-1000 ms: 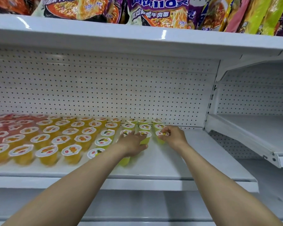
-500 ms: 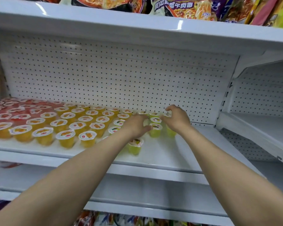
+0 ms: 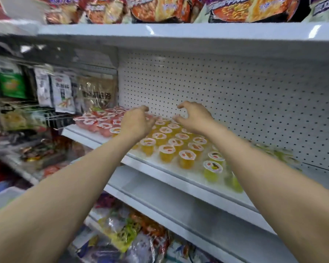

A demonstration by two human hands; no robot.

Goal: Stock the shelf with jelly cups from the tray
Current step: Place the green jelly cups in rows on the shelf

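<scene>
Rows of jelly cups stand on the white shelf [image 3: 179, 179]: red ones [image 3: 95, 123] at the left, orange ones [image 3: 166, 153] in the middle, green ones [image 3: 212, 170] at the right. My left hand [image 3: 136, 123] hovers above the orange and red cups with fingers spread and nothing in it. My right hand [image 3: 195, 117] hovers beside it over the back rows, fingers curled apart, also holding nothing. No tray is in view.
A white pegboard [image 3: 235, 95] backs the shelf. Noodle packets [image 3: 160, 8] fill the shelf above. Hanging snack bags [image 3: 63, 93] crowd the left bay. Bagged goods [image 3: 125, 232] lie on the lower shelf below a bare white shelf [image 3: 179, 209].
The view has swung left. Both hands have lifted off the green cups at the right and moved left, now hovering over the orange and red rows with fingers apart.
</scene>
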